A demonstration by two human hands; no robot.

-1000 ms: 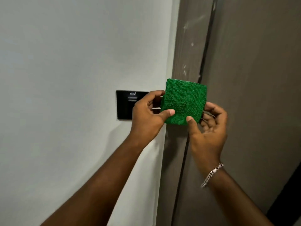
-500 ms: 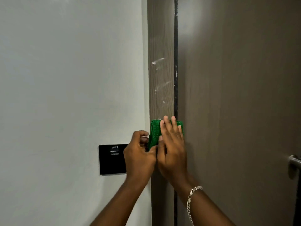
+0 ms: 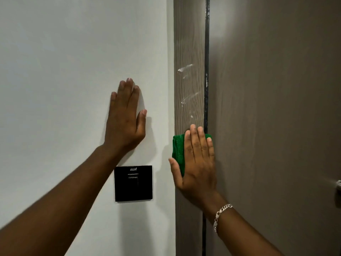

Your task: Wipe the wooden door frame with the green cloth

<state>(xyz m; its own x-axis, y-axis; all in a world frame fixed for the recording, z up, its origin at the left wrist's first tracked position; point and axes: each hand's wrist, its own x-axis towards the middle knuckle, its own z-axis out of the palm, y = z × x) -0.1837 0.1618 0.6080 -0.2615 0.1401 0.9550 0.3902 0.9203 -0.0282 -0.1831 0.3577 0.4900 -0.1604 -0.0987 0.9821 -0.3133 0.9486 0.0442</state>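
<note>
The wooden door frame (image 3: 189,43) runs vertically through the middle of the head view, grey-brown with white smears on it above my right hand. My right hand (image 3: 198,163) lies flat over the folded green cloth (image 3: 178,150) and presses it against the frame; only the cloth's left part and top edge show. My left hand (image 3: 125,119) rests flat on the white wall (image 3: 64,71), fingers extended, apart from the cloth and holding nothing.
A black wall switch plate (image 3: 133,183) sits below my left hand. The brown door (image 3: 276,108) fills the right side, shut against a dark gap (image 3: 206,52) beside the frame. A metal door handle (image 3: 338,189) shows at the right edge.
My left hand let go of the cloth and moved up and left onto the wall. My right hand stays flat on the cloth against the frame.
</note>
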